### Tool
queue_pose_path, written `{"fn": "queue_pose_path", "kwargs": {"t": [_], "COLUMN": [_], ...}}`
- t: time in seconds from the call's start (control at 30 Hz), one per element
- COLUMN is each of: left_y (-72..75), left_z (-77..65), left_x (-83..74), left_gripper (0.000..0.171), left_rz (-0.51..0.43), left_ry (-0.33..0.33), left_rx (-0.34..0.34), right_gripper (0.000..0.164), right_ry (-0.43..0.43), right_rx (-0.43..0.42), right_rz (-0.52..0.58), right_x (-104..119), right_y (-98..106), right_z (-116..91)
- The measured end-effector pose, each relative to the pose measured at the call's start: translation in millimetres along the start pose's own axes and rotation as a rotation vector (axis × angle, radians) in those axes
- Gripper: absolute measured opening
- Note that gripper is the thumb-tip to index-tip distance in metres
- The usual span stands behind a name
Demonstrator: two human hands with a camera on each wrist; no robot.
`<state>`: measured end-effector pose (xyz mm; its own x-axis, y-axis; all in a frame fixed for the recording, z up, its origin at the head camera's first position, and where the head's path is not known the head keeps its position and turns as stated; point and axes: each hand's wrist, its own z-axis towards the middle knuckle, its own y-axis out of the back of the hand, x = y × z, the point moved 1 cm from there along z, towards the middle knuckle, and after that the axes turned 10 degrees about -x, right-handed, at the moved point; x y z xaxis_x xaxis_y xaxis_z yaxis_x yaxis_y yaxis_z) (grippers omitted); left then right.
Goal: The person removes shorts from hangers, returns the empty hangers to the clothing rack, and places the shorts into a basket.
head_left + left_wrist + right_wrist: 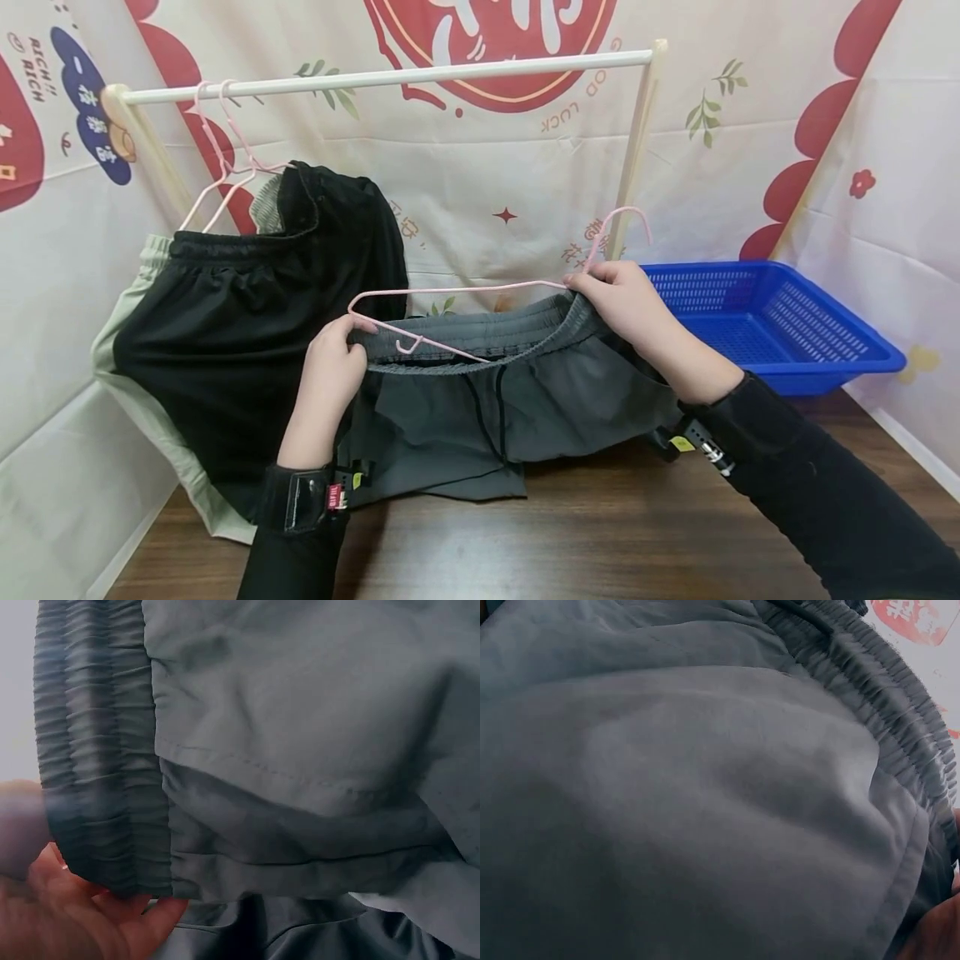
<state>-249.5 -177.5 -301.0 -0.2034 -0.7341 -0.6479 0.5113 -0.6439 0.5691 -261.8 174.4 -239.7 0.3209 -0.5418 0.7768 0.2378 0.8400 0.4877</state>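
Note:
Grey drawstring shorts [442, 417] are held up above the table, their elastic waistband stretched between both hands. A pink clothes hanger [465, 289] lies partly inside the waist opening, its lower bar passing behind the front edge and its hook pointing up at the right. My left hand [330, 367] grips the waistband's left end, beside the hanger's left corner; the left wrist view shows the fingers at the gathered elastic [112, 787]. My right hand [637, 308] pinches the waistband's right end together with the hanger near its hook. In the right wrist view, grey cloth [705, 795] hides most of that hand.
Black shorts [225, 333] and pale green shorts [135, 367] hang on pink hangers at the left of a white rack rail [450, 77]. A blue plastic basket [832, 358] stands at the right. Below lies a brown wooden tabletop [480, 550]; a printed cloth hangs behind.

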Motion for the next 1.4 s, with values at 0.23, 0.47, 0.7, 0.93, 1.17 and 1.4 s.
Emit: {"fn": "queue_pose_path", "kwargs": {"t": [0.23,0.47,0.7,0.93,1.17,1.4], "left_y": [-9.3,-17.6,-18.4,-6.4,7.2,8.8], "left_z": [-1.0,-2.2,-4.3,-7.5,-9.3,-2.6], "left_x": [-0.3,0.9,2.3,-2.9,-19.9,-33.2], "left_gripper": [0.030,0.028,0.021,0.027,0.051,0.049], "left_rz": [0.002,0.001,-0.025,-0.123,-0.024,0.135], "left_ry": [0.001,-0.028,-0.004,0.032,-0.347,-0.587], "left_rx": [0.053,0.061,0.037,-0.296,-0.427,-0.240], "right_gripper": [0.038,0.041,0.041,0.040,0.040,0.039], "right_ry": [0.011,0.019,0.008,0.005,0.001,0.001], "right_rx": [-0.045,-0.071,-0.090,-0.057,-0.014,0.028], "right_rz": [0.036,0.062,0.086,0.102,0.099,0.086], "right_x": [2,5,2,7,9,8], "right_y": [0,-3,-9,-11,-12,-15], "right_z": [1,3,5,2,-1,-3]}}
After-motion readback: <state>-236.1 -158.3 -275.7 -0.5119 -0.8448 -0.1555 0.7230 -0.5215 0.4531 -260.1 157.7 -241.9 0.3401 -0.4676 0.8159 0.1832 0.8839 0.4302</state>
